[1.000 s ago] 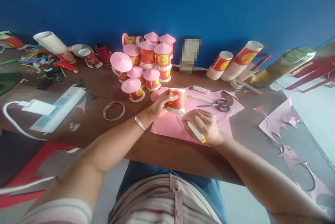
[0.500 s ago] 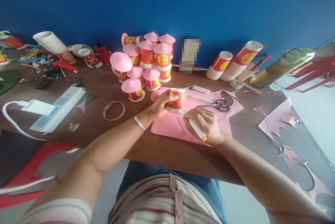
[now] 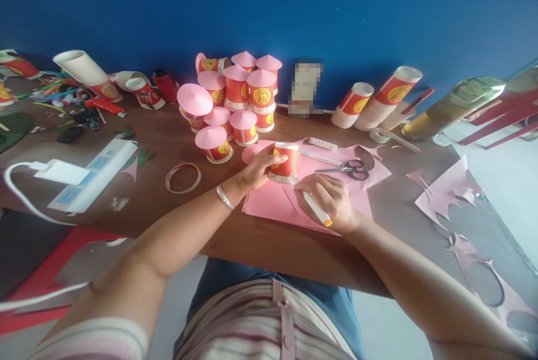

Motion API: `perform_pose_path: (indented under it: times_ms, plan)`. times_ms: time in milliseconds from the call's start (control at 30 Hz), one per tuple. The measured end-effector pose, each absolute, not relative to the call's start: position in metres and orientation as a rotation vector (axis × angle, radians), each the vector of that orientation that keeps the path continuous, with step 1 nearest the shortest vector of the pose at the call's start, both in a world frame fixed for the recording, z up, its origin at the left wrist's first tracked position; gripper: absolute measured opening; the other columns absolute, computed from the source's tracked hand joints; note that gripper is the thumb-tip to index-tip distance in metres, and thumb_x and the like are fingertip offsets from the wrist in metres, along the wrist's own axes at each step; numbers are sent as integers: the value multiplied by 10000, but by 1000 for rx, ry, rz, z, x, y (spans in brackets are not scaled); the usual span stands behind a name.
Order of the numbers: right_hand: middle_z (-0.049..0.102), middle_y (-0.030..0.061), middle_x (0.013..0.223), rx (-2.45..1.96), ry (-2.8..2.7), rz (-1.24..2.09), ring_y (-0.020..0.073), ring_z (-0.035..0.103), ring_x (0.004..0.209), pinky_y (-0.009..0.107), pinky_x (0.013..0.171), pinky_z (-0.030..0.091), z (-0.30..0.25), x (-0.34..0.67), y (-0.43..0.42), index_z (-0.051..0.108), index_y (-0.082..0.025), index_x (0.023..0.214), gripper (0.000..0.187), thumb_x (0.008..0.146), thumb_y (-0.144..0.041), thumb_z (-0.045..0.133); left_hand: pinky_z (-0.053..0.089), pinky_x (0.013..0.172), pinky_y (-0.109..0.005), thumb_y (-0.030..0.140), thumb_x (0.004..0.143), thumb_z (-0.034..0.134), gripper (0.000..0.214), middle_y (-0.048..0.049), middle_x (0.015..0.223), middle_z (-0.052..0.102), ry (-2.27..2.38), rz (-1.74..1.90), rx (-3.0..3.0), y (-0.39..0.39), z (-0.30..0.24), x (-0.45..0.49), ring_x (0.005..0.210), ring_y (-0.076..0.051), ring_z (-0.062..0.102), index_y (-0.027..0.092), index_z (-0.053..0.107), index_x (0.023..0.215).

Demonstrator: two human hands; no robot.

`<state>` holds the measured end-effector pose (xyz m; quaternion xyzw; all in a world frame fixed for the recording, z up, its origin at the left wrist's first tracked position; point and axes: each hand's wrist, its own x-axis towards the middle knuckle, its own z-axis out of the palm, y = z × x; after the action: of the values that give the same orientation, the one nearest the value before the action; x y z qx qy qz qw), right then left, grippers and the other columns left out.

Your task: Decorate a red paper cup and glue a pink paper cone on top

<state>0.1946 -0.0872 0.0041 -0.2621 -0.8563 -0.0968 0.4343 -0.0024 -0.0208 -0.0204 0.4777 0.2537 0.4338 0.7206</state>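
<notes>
In my left hand (image 3: 258, 171) I grip a red paper cup (image 3: 288, 165) with a gold emblem and a pale band at its lower end. My thumb lies across its side. My right hand (image 3: 330, 198) is closed around a white marker (image 3: 315, 208) with a yellow end, its tip at the cup's lower right edge. Under both hands lie pink paper sheets (image 3: 269, 211). Beyond my right hand are dark-handled scissors (image 3: 355, 169), a slim white pen (image 3: 321, 158) and a small white tube (image 3: 323, 143).
Red cups with pink cone tops (image 3: 210, 138) cluster at the back. Stacked paper cups (image 3: 389, 96) and a gold-coloured bottle (image 3: 448, 113) stand back right. A tape roll (image 3: 182, 178) and a corded power strip (image 3: 94, 175) lie left. Pink paper scraps (image 3: 445, 192) are scattered right.
The cup has shifted very slightly in my left hand, with the marker tip still at its lower edge. Everything else looks the same.
</notes>
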Motion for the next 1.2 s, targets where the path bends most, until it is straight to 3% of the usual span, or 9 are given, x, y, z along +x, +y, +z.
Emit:
perform_pose_path:
  times_ms: [400,833,1200]
  plan:
    - [635,-34,708,-614,-2170,-244,114,574,588,245,575,467,5,193,-89,546,-218,953,220,866,-29,618,488,818,-360,362,833,692,313,-93,1013,735,535,946,1082,-19,-23,-3,944,-252,674,152,680,1065]
    - [640,-26,722,-608,-2182,-220,116,588,603,244,589,475,4,193,-88,547,-214,959,218,877,-25,619,479,784,-342,340,830,706,268,-60,913,695,553,959,1058,-20,-22,-2,865,-212,642,154,681,1021]
    - [650,-7,753,-642,-2192,-191,126,599,622,252,594,489,5,196,-87,575,-207,977,177,896,-54,610,509,796,-342,343,839,687,288,-80,959,725,549,951,1094,-20,-22,-3,901,-229,676,149,679,1051]
